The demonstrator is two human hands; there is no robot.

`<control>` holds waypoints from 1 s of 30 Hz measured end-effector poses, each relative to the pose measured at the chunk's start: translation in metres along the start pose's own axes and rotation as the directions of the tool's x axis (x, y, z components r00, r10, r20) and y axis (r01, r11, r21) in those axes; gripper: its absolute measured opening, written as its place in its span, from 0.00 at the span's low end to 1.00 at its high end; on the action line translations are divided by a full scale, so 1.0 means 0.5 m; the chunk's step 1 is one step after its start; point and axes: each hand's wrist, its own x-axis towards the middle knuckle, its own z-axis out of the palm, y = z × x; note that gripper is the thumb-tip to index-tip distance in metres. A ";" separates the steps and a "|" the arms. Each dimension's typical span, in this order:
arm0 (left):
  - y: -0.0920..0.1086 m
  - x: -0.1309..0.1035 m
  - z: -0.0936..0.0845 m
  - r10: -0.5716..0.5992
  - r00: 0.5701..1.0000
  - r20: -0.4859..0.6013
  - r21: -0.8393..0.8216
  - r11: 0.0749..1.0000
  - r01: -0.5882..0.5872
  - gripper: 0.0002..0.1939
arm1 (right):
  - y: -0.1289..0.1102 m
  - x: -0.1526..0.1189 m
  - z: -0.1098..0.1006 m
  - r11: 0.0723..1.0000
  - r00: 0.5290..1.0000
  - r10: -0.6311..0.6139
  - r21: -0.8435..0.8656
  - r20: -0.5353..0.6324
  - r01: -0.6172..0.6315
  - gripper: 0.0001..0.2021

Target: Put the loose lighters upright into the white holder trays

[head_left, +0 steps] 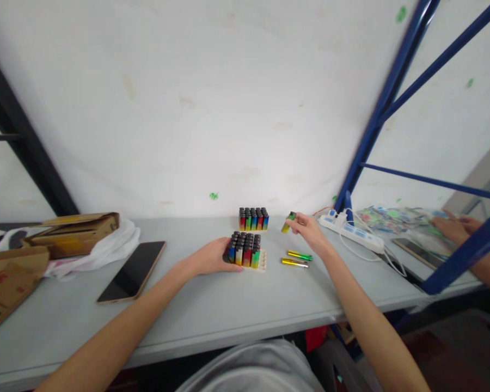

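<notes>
My left hand [218, 256] grips the left side of a white tray [262, 261] that holds several upright lighters [245, 251] in red, blue, green and yellow. The slots at the tray's right end are bare. Pinched in my right hand [304, 226] is a green-yellow lighter [288, 222], raised to the right of the tray and tilted. Two more lighters [296, 258] lie on the table between the tray and my right forearm. Behind the tray stands a second block of lighters [253, 219], close to the wall.
A phone [133, 272] lies at the left, beside cardboard boxes [77, 234] and white plastic. On the right are a power strip [351, 234] with cables and a blue metal frame [371, 125]. Another person's hands [453, 226] are beyond it.
</notes>
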 end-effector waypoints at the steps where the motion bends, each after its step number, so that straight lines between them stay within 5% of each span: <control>1: 0.000 0.000 0.000 0.003 1.000 -0.002 -0.007 1.000 -0.003 0.38 | -0.011 0.001 0.012 0.994 1.000 0.025 0.106 -0.013 -0.024 0.19; 5: 0.000 -0.001 0.000 0.015 1.000 -0.008 -0.022 1.000 -0.015 0.37 | -0.057 0.009 0.055 0.930 0.994 0.084 0.352 0.077 -0.106 0.21; 11: 0.005 0.000 -0.003 0.005 1.000 -0.002 -0.021 1.000 -0.005 0.36 | -0.072 0.031 0.117 0.906 0.989 0.001 0.419 0.151 -0.064 0.23; 16: 0.010 0.002 -0.014 0.026 0.999 0.024 -0.071 0.997 -0.025 0.34 | -0.028 0.016 0.161 0.956 0.988 0.126 0.256 0.088 -0.145 0.24; 24: -0.010 -0.005 -0.037 -0.082 0.993 0.084 -0.091 0.992 0.089 0.34 | -0.011 -0.001 0.168 0.985 0.996 -0.022 -0.170 -0.089 0.006 0.26; 30: -0.025 -0.002 -0.033 -0.118 0.991 0.069 -0.094 0.988 0.124 0.36 | -0.016 -0.009 0.177 0.976 0.995 -0.031 -0.218 -0.091 0.010 0.21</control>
